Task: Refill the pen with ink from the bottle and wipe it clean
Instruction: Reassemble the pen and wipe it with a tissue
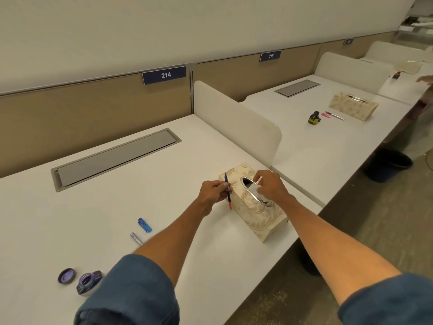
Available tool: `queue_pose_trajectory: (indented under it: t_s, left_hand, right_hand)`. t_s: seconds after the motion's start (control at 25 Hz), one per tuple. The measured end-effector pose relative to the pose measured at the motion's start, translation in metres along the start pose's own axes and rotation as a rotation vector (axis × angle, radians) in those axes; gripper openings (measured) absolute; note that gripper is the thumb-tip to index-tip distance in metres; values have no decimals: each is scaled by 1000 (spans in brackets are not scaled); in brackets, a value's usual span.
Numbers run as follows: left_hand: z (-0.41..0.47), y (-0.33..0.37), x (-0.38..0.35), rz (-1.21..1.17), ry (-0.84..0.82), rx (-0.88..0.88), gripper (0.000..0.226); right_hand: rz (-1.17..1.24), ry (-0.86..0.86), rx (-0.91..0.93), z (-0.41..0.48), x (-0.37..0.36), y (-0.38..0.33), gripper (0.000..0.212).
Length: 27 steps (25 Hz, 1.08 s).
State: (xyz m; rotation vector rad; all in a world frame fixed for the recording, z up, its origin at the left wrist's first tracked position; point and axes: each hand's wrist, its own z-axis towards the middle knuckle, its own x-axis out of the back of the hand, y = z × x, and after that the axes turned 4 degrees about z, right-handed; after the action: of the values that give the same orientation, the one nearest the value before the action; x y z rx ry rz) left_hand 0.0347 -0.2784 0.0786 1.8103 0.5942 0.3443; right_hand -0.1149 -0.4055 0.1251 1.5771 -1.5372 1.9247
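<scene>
My left hand (214, 192) grips a thin pen part (228, 192), blue at the top and red at the bottom end, held upright beside the tissue box. My right hand (269, 186) rests on the cream patterned tissue box (262, 219), with its fingers pinching a white tissue (254, 191) at the oval opening. The open ink bottle (87, 282) stands near the front left of the desk, its lid (66, 275) lying next to it. A blue pen cap (144, 225) and a silver pen barrel (136, 238) lie on the desk between the bottle and my left arm.
A grey cable flap (114, 158) is set into the white desk (117, 207). A rounded divider (236, 123) separates the neighbouring desk, which holds another ink bottle (314, 117), pens (334, 115) and a tissue box (353, 105). A dark bin (389, 164) stands on the floor at right.
</scene>
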Motion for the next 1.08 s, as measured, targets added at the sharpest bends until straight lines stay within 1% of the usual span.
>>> queue_pose_trajectory:
  t_s: [0.24, 0.44, 0.68, 0.92, 1.08]
  left_hand:
    - [-4, 2, 2, -28, 1, -15, 23]
    - [-10, 4, 9, -42, 4, -30, 22]
    - [-18, 5, 23, -30, 38, -43, 23]
    - [-24, 4, 28, -20, 42, -45, 23]
    - [-26, 6, 29, -31, 39, -54, 21]
  right_hand:
    - [211, 150, -80, 1, 16, -14, 19]
    - [251, 201, -68, 3, 19, -23, 15]
    - [325, 283, 118, 1, 12, -33, 14]
    - [368, 321, 201, 3, 9, -36, 24]
    - [472, 436, 274, 2, 18, -52, 25]
